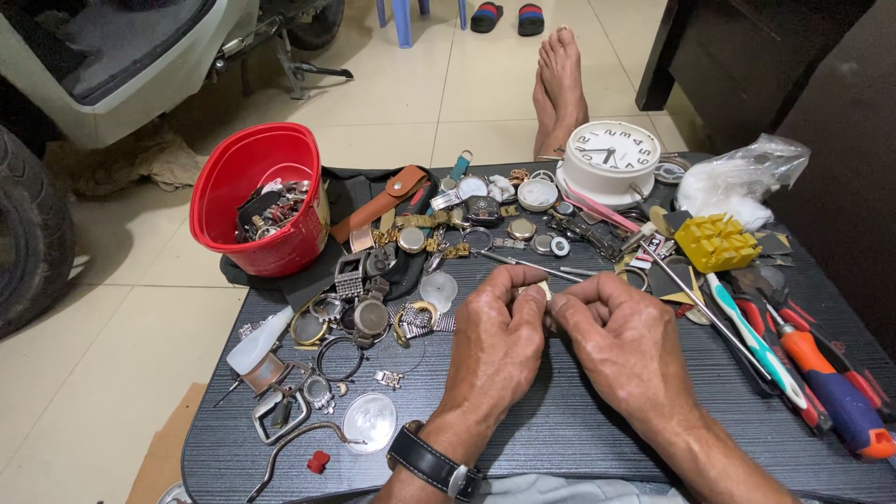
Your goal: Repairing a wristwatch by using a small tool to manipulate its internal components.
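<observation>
Both hands (560, 327) pinch a small part (537, 290) amid watch parts (411, 252), red bucket (257, 201) beside

hands (560, 327) – 2 | red bucket (257, 191) – 1 | white clock (611, 159) – 1 | sandals (509, 17) – 2

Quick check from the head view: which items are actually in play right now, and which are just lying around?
In play:
left hand
right hand
small pale part pinched between the fingertips of both hands

Lying about:
red bucket of watch parts
white clock
yellow holder block
screwdrivers
loose watch cases
</observation>
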